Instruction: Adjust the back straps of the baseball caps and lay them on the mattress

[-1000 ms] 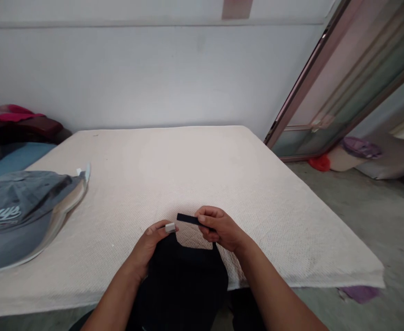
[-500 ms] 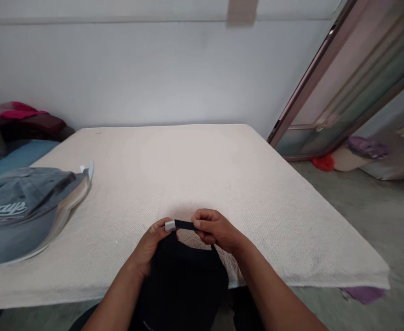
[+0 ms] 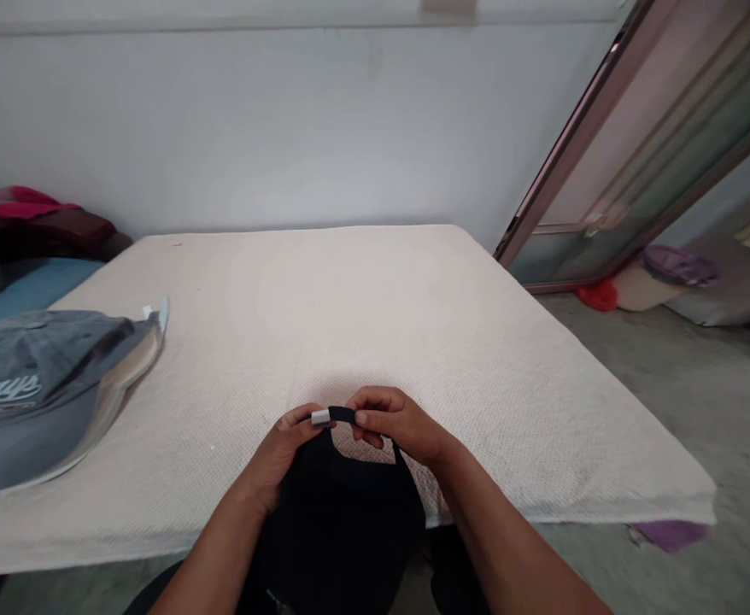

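Observation:
A black cap hangs at the near edge of the table, its back opening turned up. Across that opening runs its adjusting strap, with a silver buckle at the left end. My left hand is closed on the cap's edge by the buckle, thumb against the metal. Between thumb and fingers, my right hand pinches the strap a little right of the buckle. The short stretch of strap between both hands bows slightly upward. Fingertips behind the strap are partly hidden.
A grey cap with white lettering lies at the left on the cloth-covered table. Behind it are a blue surface and a pink cloth. A white wall stands behind, a sliding door at the right.
My right hand has moved slightly left, closer to the buckle. The strap between my hands is shorter and now curved. The buckle has tilted a little, and the view has shifted slightly.

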The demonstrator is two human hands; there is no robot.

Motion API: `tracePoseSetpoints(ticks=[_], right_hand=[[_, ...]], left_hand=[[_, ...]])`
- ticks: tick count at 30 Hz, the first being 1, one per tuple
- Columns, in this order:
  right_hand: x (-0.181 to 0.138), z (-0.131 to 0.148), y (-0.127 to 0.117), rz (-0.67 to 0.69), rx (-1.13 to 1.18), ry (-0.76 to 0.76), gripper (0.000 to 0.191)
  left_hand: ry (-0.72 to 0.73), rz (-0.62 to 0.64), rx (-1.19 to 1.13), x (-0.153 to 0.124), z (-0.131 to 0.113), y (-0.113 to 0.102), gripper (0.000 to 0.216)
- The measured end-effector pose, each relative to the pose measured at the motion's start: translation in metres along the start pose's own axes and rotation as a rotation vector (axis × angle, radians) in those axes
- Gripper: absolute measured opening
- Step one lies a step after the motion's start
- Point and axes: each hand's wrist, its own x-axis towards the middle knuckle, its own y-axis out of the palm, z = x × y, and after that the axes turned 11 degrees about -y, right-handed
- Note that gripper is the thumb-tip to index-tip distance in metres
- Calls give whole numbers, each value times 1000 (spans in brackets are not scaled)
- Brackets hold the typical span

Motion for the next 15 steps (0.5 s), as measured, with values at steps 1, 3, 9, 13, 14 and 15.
tracePoseSetpoints(ticks=[1,3,9,13,14,15], right_hand=[[0,1,0,3,2,-4,13],[0,2,0,-6,11,3,13],[2,3,3,-33,-95,129,25],[2,1,5,-13,-130,157,15],[2,0,5,2,-131,148,13],[2,0,5,19,-137,131,12]], left_hand=[[5,-2,-11,0,1,-1,10],[14,2,-32,1,2,-2,10],[12,14,-72,2,5,-5,10],[7,12,-74,2,5,-6,12],[7,13,-78,2,5,-5,12],[5,12,-82,2,5,-5,12]])
